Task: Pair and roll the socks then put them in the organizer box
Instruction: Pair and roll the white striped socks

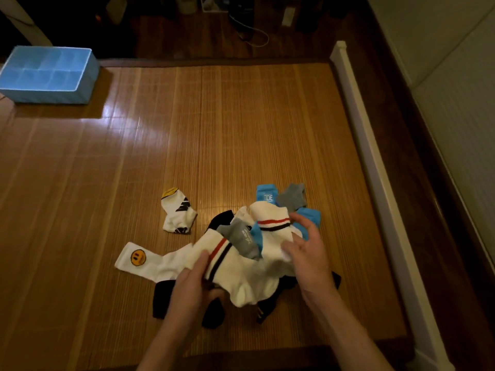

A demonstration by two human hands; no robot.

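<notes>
Left hand [191, 286] fingers clamp one striped sock [241, 274]. Right hand [308, 253] fingers apart on matching sock [270, 218] (organizer box [53, 97], ten o'clock).

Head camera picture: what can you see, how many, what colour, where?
white socks with red and black stripes: 2, white, pile middle
white sock with yellow smiley face: 1, white, pile's left edge
white sock with yellow cuff: 1, white, alone left of pile
blue knit socks: at least 2, blue, pile's far side
grey knit socks: 2, grey, in pile
black socks: count unclear, black, under pile
blue divided organizer box: 1, blue, far left
woven bamboo mat: 1, brown, under everything
left hand: 1, grips one striped sock
right hand: 1, fingers touch the other striped sock
</notes>
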